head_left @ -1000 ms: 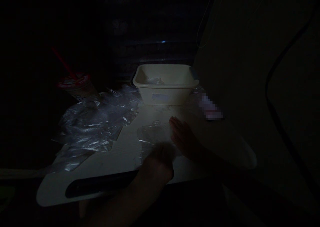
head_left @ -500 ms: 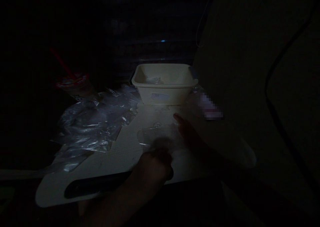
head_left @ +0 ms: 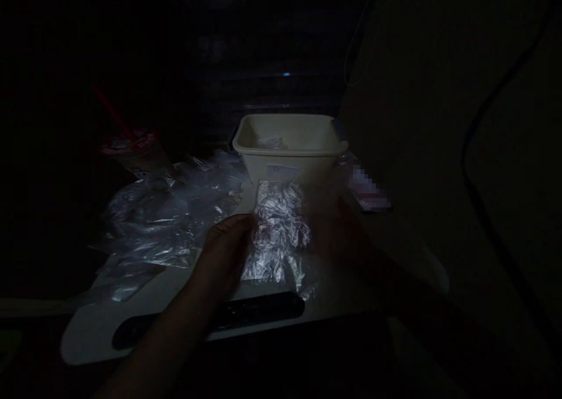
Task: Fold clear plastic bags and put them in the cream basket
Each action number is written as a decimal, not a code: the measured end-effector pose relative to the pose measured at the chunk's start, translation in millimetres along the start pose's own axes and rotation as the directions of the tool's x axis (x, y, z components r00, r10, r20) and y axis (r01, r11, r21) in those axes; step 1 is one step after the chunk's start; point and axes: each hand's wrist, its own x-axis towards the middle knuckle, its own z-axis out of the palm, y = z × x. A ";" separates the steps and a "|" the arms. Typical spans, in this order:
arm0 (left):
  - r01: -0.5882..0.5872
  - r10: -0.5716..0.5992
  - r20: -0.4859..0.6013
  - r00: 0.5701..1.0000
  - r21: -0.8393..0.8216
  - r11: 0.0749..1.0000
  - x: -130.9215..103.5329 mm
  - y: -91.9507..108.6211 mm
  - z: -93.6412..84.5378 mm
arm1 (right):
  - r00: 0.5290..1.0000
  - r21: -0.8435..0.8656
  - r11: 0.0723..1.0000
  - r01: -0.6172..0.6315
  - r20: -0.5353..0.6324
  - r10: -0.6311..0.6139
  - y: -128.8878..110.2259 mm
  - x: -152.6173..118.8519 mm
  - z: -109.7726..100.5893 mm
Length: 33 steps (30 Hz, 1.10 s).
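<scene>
A crinkled clear plastic bag (head_left: 281,232), bright with glare, is raised over the white tabletop (head_left: 175,287) in front of the cream tub. My left hand (head_left: 230,244) grips its left edge, thumb and fingers closed there. On the other side, my right hand (head_left: 345,232) is dark and smeared by motion. It is close to the bag's right edge, and I cannot make out whether it touches it. A heap of similar clear plastic bags (head_left: 171,217) lies to the left of my left hand.
Behind the bag stands a cream plastic tub (head_left: 292,152) with some clear plastic inside. A long dark slot (head_left: 263,310) runs along the table's near edge. At the back left is a cup (head_left: 144,156) with a red straw. A pinkish blurred-out item (head_left: 369,188) lies right of the tub.
My left hand has moved up and left from the near edge, and a shiny plastic bag is now raised in it. My right hand has shifted slightly right and blurred.
</scene>
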 end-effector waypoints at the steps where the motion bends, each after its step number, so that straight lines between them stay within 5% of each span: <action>1: 0.030 -0.030 -0.002 1.000 -0.010 0.999 2.6 -5.0 -1.6 | 0.997 0.087 0.996 0.000 0.082 -0.007 -2.1 -0.7 -0.6; 6: 0.106 -0.103 0.039 0.994 -0.096 0.990 11.6 -24.0 -9.9 | 0.956 0.316 0.941 -0.122 0.291 0.026 -4.8 0.9 2.1; 12: 0.176 -0.167 0.201 0.965 -0.028 0.984 15.5 -29.5 -10.7 | 0.925 0.540 0.771 -0.339 0.339 0.169 -7.7 3.5 15.3; 18: 0.137 -0.135 0.176 0.975 0.000 0.991 15.5 -31.7 -12.0 | 0.905 0.770 0.476 -0.424 0.374 0.201 -5.5 1.8 14.7; 23: 0.132 -0.132 0.173 0.976 0.013 0.991 17.5 -33.9 -15.4 | 0.887 0.822 0.349 -0.450 0.367 0.279 -1.1 1.0 17.3; 26: 0.133 -0.135 0.184 0.974 0.020 0.991 17.0 -34.3 -17.5 | 0.874 0.818 0.331 -0.471 0.380 0.304 -4.1 1.3 18.0; 33: 0.028 -0.049 0.201 0.978 0.107 0.994 13.0 -30.4 -17.8 | 0.849 0.726 0.462 -0.509 0.337 0.407 -11.8 2.9 15.7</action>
